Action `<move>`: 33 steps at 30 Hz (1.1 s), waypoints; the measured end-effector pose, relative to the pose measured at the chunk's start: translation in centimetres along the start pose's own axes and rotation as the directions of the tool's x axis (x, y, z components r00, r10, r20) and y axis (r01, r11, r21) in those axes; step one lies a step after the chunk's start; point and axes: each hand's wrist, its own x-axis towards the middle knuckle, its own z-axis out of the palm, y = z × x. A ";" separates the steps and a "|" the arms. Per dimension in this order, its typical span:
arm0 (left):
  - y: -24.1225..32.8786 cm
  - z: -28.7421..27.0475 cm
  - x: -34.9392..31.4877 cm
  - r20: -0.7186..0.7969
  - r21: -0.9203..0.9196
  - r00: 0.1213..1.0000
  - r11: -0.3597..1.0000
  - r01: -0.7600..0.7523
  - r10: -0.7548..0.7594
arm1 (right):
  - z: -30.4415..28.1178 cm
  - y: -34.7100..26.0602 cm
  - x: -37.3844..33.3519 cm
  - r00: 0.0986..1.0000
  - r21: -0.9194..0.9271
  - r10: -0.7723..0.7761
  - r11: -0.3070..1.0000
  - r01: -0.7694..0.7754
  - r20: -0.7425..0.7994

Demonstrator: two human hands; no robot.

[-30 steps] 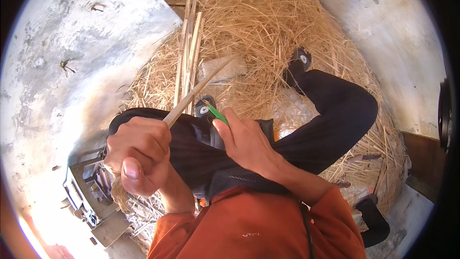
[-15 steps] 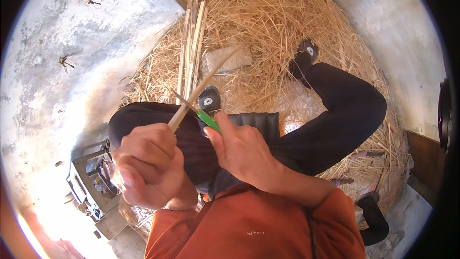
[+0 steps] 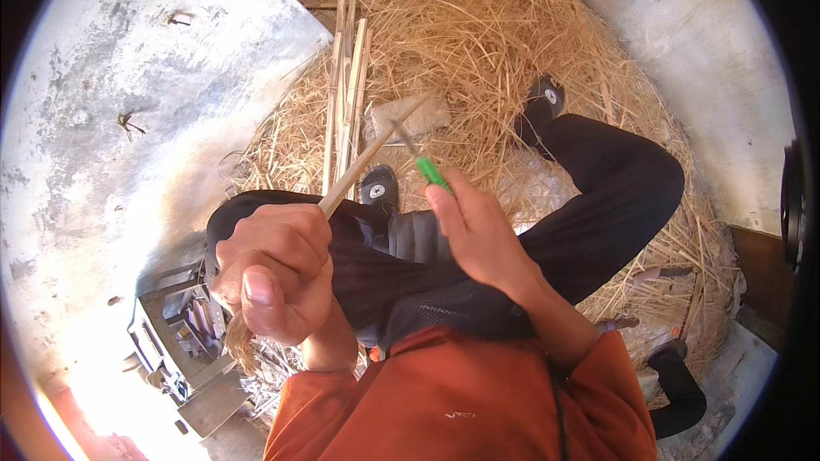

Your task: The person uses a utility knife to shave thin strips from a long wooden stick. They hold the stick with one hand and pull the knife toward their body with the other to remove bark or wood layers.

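My left hand (image 3: 278,269) is closed in a fist around the near end of a thin wooden stick (image 3: 369,156), which slants up and away to the right. In my right hand (image 3: 483,226) is a knife (image 3: 431,172) with a green handle, gripped between thumb and fingers. Its narrow, slightly blurred blade points away and to the left, reaching the stick near its far end. Whether blade and wood touch, I cannot tell. Part of the stick is hidden inside my left fist.
Beyond my left knee, several long split strips (image 3: 348,94) lie on straw (image 3: 453,26). A flat pale block (image 3: 418,117) sits among the straw between my shoes. A wooden box (image 3: 184,324) with small items stands at left. Pale walls (image 3: 154,85) close in both sides.
The knife has moved away from me and to the right, from the stick's middle toward its far end. My left hand still grips the stick, shifted slightly.
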 end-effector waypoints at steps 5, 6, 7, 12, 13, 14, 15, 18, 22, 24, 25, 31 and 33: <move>-0.5 0.8 -0.4 -0.031 0.109 0.997 0.992 -0.064 0.068 | 1.5 -3.3 -2.7 0.973 0.015 -0.223 0.975 0.222 0.062; -1.0 1.2 -0.4 -0.066 0.145 0.990 0.983 -0.114 0.124 | 1.8 -3.5 -3.1 0.972 -0.011 -0.231 0.973 0.232 0.051; -1.2 1.3 -0.3 -0.096 0.189 0.978 0.968 -0.164 0.185 | 1.9 -3.9 -3.3 0.969 -0.032 -0.245 0.969 0.247 0.043; -1.1 1.6 -1.0 -0.075 0.322 0.952 0.910 -0.260 0.298 | 1.6 -5.0 -3.6 0.968 -0.202 -0.238 0.947 0.248 0.077; -1.1 2.0 -1.0 -0.097 0.348 0.948 0.903 -0.252 0.302 | 1.6 -5.0 -3.6 0.967 -0.237 -0.240 0.938 0.253 0.084; -1.0 2.2 -1.0 -0.118 0.374 0.944 0.895 -0.244 0.307 | 1.7 -4.8 -3.4 0.973 -0.281 -0.217 0.932 0.231 0.080; -0.8 2.2 -1.1 -0.120 0.386 0.952 0.897 -0.217 0.282 | 1.8 -4.3 -2.9 0.978 -0.323 -0.194 0.923 0.209 0.076; 0.1 2.4 -1.5 -0.115 0.413 0.966 0.896 -0.166 0.232 | 1.9 -0.6 -0.3 0.999 -0.504 -0.037 0.863 0.021 -0.020; -0.6 2.8 -1.4 -0.151 0.418 0.956 0.892 -0.168 0.251 | 1.0 -2.4 -1.9 0.989 -0.359 -0.143 0.922 0.147 0.038; -0.9 2.8 -0.8 -0.186 0.398 0.949 0.903 -0.163 0.253 | 1.1 -3.6 -2.3 0.976 -0.327 -0.213 0.920 0.217 0.049; -0.8 2.4 -0.7 -0.140 0.386 0.957 0.904 -0.183 0.254 | 1.3 -3.9 -2.9 0.972 -0.324 -0.224 0.917 0.234 0.067; -0.4 2.4 -1.4 -0.092 0.338 0.975 0.927 -0.160 0.202 | 2.4 0.5 0.5 0.998 -0.472 -0.059 0.880 0.055 0.005; -0.9 3.3 -1.2 -0.049 0.335 0.975 0.923 -0.189 0.218 | 1.5 6.1 2.8 0.991 -0.525 -0.100 0.850 0.038 -0.090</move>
